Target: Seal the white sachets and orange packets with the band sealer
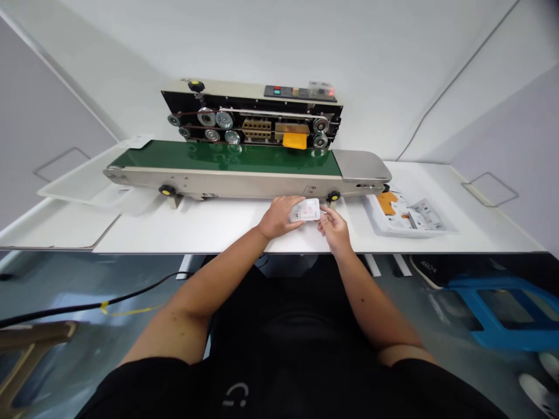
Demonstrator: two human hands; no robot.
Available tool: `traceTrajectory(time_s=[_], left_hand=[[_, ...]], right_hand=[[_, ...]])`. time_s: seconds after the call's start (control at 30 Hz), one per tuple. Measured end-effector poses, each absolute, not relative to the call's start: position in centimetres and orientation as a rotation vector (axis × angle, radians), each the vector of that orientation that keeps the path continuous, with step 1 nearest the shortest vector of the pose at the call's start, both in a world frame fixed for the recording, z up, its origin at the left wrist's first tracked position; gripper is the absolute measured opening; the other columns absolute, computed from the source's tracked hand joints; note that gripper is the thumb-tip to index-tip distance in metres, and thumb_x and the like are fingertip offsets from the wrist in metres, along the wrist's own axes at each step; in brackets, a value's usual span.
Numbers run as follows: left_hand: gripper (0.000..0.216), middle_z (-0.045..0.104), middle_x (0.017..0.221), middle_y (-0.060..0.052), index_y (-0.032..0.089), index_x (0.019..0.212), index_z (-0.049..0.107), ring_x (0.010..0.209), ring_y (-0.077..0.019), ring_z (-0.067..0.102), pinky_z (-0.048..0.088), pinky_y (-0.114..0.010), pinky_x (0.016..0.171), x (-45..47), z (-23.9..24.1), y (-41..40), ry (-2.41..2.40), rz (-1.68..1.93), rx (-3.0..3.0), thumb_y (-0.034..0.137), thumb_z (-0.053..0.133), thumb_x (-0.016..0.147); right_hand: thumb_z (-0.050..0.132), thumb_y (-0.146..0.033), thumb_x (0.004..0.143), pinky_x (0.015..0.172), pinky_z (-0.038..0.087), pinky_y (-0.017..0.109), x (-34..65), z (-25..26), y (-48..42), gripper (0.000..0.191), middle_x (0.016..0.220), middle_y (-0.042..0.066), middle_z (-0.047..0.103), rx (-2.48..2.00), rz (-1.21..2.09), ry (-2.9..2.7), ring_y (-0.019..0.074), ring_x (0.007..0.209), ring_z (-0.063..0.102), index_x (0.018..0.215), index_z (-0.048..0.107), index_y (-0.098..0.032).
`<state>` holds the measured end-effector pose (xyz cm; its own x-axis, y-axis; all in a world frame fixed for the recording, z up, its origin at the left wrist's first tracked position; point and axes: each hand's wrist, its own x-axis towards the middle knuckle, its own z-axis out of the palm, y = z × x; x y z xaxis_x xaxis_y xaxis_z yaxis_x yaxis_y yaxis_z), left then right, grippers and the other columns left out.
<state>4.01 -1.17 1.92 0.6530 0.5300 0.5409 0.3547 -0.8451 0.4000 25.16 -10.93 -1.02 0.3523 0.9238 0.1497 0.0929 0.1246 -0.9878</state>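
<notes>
My left hand is closed around a small white packet with dark and faint reddish print, its thumb along the near edge. At the packet's right end my right hand has its fingers curled in, pinching that end. Both hands are just above the white table, in front of a band sealing machine. An orange packet sits at the right part of the machine's band, over the green conveyor belt.
To the right, a clear plastic bin holds several orange and white packets. A shallow translucent tray lies at the left, below a white packet on the belt's end. A blue stool and a black cable are below the table.
</notes>
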Motion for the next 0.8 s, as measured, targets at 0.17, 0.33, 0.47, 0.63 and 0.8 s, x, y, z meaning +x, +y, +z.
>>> traceTrajectory(time_s=[0.17, 0.33, 0.47, 0.63, 0.8], left_hand=[[0.079, 0.061, 0.149, -0.018, 0.019, 0.151, 0.051, 0.139, -0.0384, 0.057, 0.045, -0.053, 0.116, 3.9, 1.7, -1.2, 0.818, 1.053, 2.578, 0.052, 0.08, 0.086], [0.078, 0.062, 0.142, -0.02, 0.018, 0.149, 0.051, 0.134, -0.0378, 0.059, 0.049, -0.055, 0.115, 4.1, 0.8, -0.7, 0.638, 1.08, 2.609, 0.058, 0.079, 0.088], [0.066, 0.06, 0.14, -0.021, 0.018, 0.138, 0.056, 0.133, -0.0364, 0.058, 0.05, -0.056, 0.115, 4.1, 0.6, -0.5, 0.507, 1.08, 2.591, 0.056, 0.078, 0.089], [0.047, 0.056, 0.143, -0.021, 0.02, 0.121, 0.062, 0.136, -0.0353, 0.057, 0.05, -0.056, 0.115, 3.8, 0.7, -0.6, 0.452, 1.039, 2.551, 0.047, 0.081, 0.088], [0.039, 0.055, 0.148, -0.021, 0.02, 0.122, 0.064, 0.14, -0.0334, 0.055, 0.05, -0.055, 0.116, 4.2, 0.9, -0.9, 0.415, 0.952, 2.574, 0.036, 0.079, 0.09]], right_hand=[[0.072, -0.056, 0.088, 0.075, 0.055, 0.032, 25.4, -0.8, -10.6, 0.045, 0.096, 0.006, 0.077, -1.278, 0.96, -1.268, 0.0176, 0.078, 0.067, 0.117, 0.074, -0.021], [0.074, -0.048, 0.087, 0.089, 0.054, 0.034, 25.2, -0.4, -11.0, 0.032, 0.098, 0.004, 0.079, -1.326, 0.968, -1.466, 0.022, 0.094, 0.07, 0.106, 0.08, -0.022], [0.08, -0.046, 0.081, 0.086, 0.053, 0.033, 25.3, -0.4, -10.9, 0.034, 0.096, 0.004, 0.078, -1.313, 0.965, -1.44, 0.0203, 0.087, 0.068, 0.104, 0.08, -0.02], [0.085, -0.048, 0.076, 0.086, 0.053, 0.035, 25.6, -0.6, -10.6, 0.038, 0.092, 0.004, 0.078, -1.265, 1.042, -1.406, 0.0203, 0.084, 0.067, 0.1, 0.08, -0.019], [0.08, -0.056, 0.079, 0.065, 0.048, 0.029, 25.6, -0.9, -10.3, 0.044, 0.076, 0.003, 0.072, -1.248, 1.004, -1.145, 0.0173, 0.07, 0.063, 0.102, 0.077, -0.019]])
